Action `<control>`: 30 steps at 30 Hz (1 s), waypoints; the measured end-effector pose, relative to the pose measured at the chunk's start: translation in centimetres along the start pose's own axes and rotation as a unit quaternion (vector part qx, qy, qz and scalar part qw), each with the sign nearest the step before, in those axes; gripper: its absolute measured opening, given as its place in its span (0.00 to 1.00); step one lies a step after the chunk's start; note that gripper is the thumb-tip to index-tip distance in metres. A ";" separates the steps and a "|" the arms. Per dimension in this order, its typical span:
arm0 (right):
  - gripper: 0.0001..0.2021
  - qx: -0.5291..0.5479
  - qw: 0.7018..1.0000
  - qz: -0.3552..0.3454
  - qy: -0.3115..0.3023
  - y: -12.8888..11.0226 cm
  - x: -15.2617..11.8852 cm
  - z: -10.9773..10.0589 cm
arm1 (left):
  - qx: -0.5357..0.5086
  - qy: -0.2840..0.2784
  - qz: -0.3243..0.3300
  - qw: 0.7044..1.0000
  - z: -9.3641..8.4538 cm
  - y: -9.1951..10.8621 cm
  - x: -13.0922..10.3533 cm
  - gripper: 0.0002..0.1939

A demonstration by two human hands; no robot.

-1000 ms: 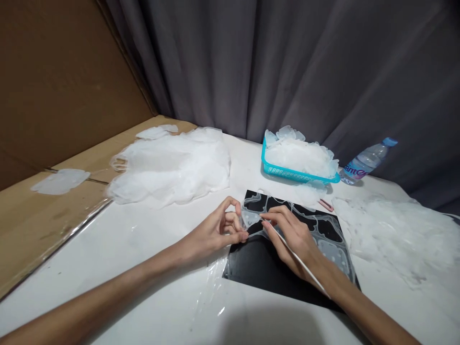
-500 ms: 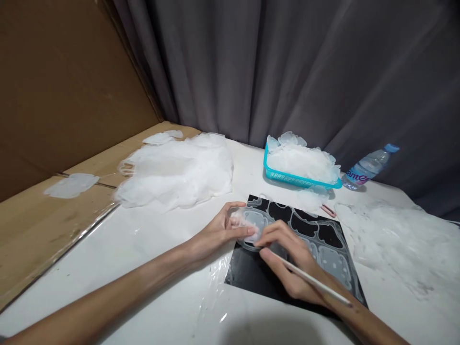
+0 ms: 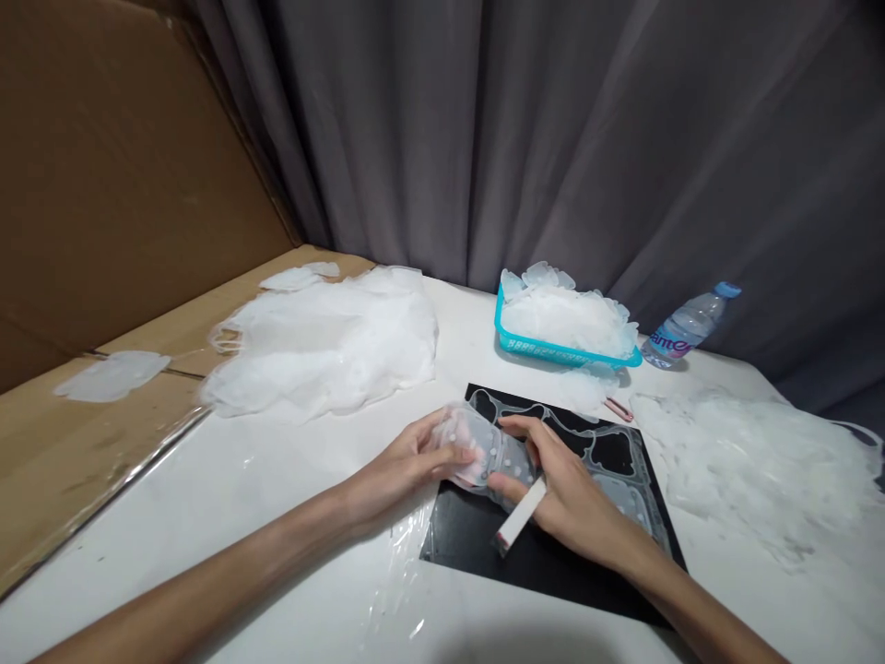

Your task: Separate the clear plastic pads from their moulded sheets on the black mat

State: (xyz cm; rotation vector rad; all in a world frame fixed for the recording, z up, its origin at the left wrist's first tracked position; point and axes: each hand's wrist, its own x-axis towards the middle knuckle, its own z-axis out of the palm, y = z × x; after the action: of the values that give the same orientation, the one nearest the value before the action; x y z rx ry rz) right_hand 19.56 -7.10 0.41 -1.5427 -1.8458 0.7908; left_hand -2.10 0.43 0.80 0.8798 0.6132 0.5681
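My left hand (image 3: 407, 454) is closed around a small bunch of translucent rounded plastic pieces (image 3: 462, 441), thumb on top. My right hand (image 3: 577, 503) pinches the edge of a translucent piece with white dots (image 3: 513, 461), which touches or overlaps the pieces in my left. A flat white stick-like tool (image 3: 522, 516) with a dark, reddish end is also tucked in my right hand and points down to the left. Beneath both hands lies a black board (image 3: 470, 549). On its far part rests a clear plastic sheet (image 3: 573, 426) with cut-out openings, partly hidden by my right hand.
A teal basket (image 3: 567, 352) heaped with translucent pieces stands behind the board, near a water bottle (image 3: 688, 327). A small pink tool (image 3: 619, 409) lies nearby. White film bundles (image 3: 332, 341) are at left, plastic scraps (image 3: 747, 470) at right. Cardboard (image 3: 117, 184) borders the left side.
My right hand now pinches a dotted piece beside the left hand's pieces. The white tool has swung from pointing back along my forearm to pointing down-left. The view has shifted slightly.
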 end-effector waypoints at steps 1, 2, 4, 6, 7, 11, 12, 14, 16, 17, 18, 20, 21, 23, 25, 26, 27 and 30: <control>0.26 0.025 1.000 0.013 0.006 0.2 0.1 0.2 | 0.002 -0.004 0.004 1.000 0.0 -0.1 0.0 0.16; 0.27 0.062 0.998 0.024 0.007 0.3 0.3 0.2 | 0.004 -0.011 0.009 1.000 0.0 -0.2 0.1 0.15; 0.27 0.156 0.986 0.045 -0.027 0.6 0.6 0.2 | 0.010 -0.024 0.020 0.999 0.0 -0.4 0.2 0.13; 0.27 0.237 0.967 0.066 -0.074 0.4 0.9 -0.1 | 0.019 -0.028 0.031 0.999 0.1 -0.6 0.2 0.12; 0.26 0.265 0.957 0.076 -0.091 0.2 0.9 -0.3 | 0.021 -0.027 0.035 0.999 0.2 -0.7 0.2 0.12; 0.26 0.335 0.933 0.099 -0.088 -1.4 0.5 -0.2 | 0.027 -0.046 0.026 0.998 0.2 -0.5 0.1 0.18; 0.25 0.339 0.931 0.099 -0.086 -1.8 0.2 -0.1 | 0.032 -0.054 0.021 0.998 0.2 -0.3 0.0 0.19; 0.24 0.337 0.933 0.099 -0.079 -2.3 -0.2 0.1 | 0.050 -0.061 0.017 0.997 0.2 0.1 -0.1 0.19; 0.23 0.339 0.933 0.098 -0.075 -2.5 -0.4 0.2 | 0.066 -0.052 0.031 0.996 0.1 0.5 -0.3 0.18; 0.23 0.342 0.932 0.097 -0.074 -2.5 -0.5 0.2 | 0.071 -0.046 0.037 0.996 0.0 0.7 -0.3 0.19; 0.23 0.343 0.932 0.093 -0.073 -2.4 -0.5 0.3 | 0.072 -0.040 0.041 0.996 0.0 0.8 -0.4 0.19; 0.21 0.336 0.936 0.080 -0.072 -2.2 -0.4 0.3 | 0.063 -0.025 0.038 0.997 -0.1 1.1 -0.5 0.20; 0.20 0.326 0.940 0.072 -0.074 -2.1 -0.4 0.3 | 0.058 -0.019 0.031 0.998 -0.1 1.1 -0.5 0.20; 0.19 0.297 0.950 0.058 -0.081 -2.0 -0.4 0.2 | 0.049 -0.013 0.019 0.999 -0.1 1.1 -0.6 0.20; 0.19 0.253 0.962 0.047 -0.087 -2.1 -0.4 0.0 | 0.045 -0.026 0.006 0.999 -0.1 1.0 -0.6 0.19; 0.18 0.225 0.970 0.039 -0.089 -2.1 -0.4 -0.1 | 0.045 -0.041 -0.008 0.998 -0.1 1.0 -0.6 0.18; 0.18 0.191 0.977 0.028 -0.088 -2.2 -0.4 -0.2 | 0.048 -0.061 -0.026 0.997 0.0 0.9 -0.6 0.18; 0.15 0.069 0.994 -0.025 -0.076 -2.4 -0.5 -0.5 | 0.093 -0.108 -0.057 0.988 0.1 0.8 -0.5 0.17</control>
State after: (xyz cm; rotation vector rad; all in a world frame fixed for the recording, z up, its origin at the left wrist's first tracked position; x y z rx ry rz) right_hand 18.52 -7.90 2.57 -1.3788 -1.8859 1.0145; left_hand -2.49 0.42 1.63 1.0596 0.5209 0.3097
